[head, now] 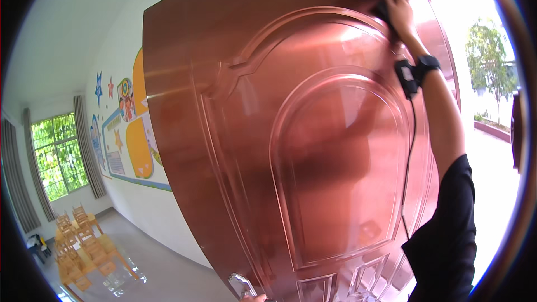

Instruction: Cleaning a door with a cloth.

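A copper-coloured metal door [235, 142] with raised arched panels fills the middle of the view. My right hand [400, 12] is raised to the door's upper right part, its fingers closed on a dark, blurred object [384, 8] that lies against the surface; its kind cannot be told. On my right wrist are a black band [428, 63] and a small black device [405, 77] with a cable hanging down. At the bottom edge, my left hand [254, 298] is at the door handle [243, 286], mostly cut off by the picture's rim.
Wooden tables [111, 253] with small wooden chairs [90, 247] on them stand at the lower left, near a curtained window [61, 157]. Wall decorations [138, 147] show beyond the door's left edge. To the right is a bright outdoor area with a tree [488, 58].
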The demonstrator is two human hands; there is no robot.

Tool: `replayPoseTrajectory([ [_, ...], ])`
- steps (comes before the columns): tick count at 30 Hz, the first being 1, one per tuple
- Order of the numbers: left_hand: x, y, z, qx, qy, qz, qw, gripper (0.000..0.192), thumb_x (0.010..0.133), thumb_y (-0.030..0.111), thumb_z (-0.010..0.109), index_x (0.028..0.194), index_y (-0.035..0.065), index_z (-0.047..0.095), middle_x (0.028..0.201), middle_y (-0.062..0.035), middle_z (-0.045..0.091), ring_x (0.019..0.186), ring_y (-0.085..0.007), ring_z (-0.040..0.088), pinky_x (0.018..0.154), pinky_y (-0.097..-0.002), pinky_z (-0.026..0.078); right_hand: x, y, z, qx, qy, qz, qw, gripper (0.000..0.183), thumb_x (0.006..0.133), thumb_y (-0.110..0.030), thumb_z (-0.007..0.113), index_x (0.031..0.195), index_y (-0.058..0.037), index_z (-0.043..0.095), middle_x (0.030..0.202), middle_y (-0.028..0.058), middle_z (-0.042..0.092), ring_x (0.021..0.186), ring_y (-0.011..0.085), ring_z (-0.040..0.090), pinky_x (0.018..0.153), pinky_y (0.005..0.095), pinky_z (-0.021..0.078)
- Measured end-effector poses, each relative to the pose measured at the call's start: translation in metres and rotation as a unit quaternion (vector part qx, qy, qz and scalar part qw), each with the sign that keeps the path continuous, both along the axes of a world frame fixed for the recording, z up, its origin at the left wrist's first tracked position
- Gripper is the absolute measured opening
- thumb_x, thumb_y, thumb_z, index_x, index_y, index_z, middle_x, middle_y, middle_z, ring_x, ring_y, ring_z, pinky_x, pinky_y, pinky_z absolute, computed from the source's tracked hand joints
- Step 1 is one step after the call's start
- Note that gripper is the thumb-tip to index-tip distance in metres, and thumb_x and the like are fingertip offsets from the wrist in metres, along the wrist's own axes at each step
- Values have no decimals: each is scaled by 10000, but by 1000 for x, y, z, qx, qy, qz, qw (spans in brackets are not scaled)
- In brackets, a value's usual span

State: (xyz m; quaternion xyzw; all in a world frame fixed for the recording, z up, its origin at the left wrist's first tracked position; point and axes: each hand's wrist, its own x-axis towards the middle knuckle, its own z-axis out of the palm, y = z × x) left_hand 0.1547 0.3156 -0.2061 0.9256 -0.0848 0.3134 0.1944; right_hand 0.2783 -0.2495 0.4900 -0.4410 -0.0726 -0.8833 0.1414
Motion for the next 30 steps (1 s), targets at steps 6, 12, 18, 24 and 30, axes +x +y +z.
replayPoseTrajectory([
  [6, -2, -4, -9, -13, 1, 24, 1000, 378, 657, 451, 801, 626, 111, 639, 615, -164, 593, 662, -397, 592, 569, -517, 461, -5, -51, -33, 253, 159, 50, 953, 512, 896, -406, 456, 1370, -216, 497, 1293, 216, 560, 1162, 405, 559, 1004, 463, 425],
  [12, 6, -3, -23, -11, -9, 41, 999, 404, 646, 514, 782, 660, 134, 644, 613, -142, 605, 668, -373, 608, 568, -500, 476, 0, 81, 70, 83, 66, 16, 994, 538, 857, -400, 481, 1358, -208, 527, 1333, 152, 552, 1256, 342, 496, 1049, 437, 396],
  [18, 10, -8, -23, -13, -6, 55, 998, 388, 641, 509, 781, 652, 153, 628, 609, -128, 607, 650, -355, 618, 553, -495, 471, -12, 351, 81, -133, 2, 34, 990, 395, 833, -266, 502, 1198, -202, 638, 1255, 108, 605, 1151, 320, 564, 989, 412, 454],
  [24, 3, -9, 8, -10, -43, 18, 999, 386, 678, 451, 788, 641, 115, 603, 580, -143, 590, 577, -369, 606, 517, -487, 461, -12, 455, 6, -353, 38, 64, 933, 371, 797, -242, 574, 1158, -220, 653, 1188, 50, 620, 1119, 282, 573, 949, 390, 484],
  [30, -6, -4, 20, -36, 3, -1, 999, 316, 701, 376, 795, 651, 118, 619, 630, -134, 621, 605, -364, 617, 532, -475, 470, -8, 474, -60, -561, 15, 75, 824, 342, 796, -257, 592, 1131, -222, 653, 1175, 40, 623, 1095, 270, 589, 875, 398, 522],
])
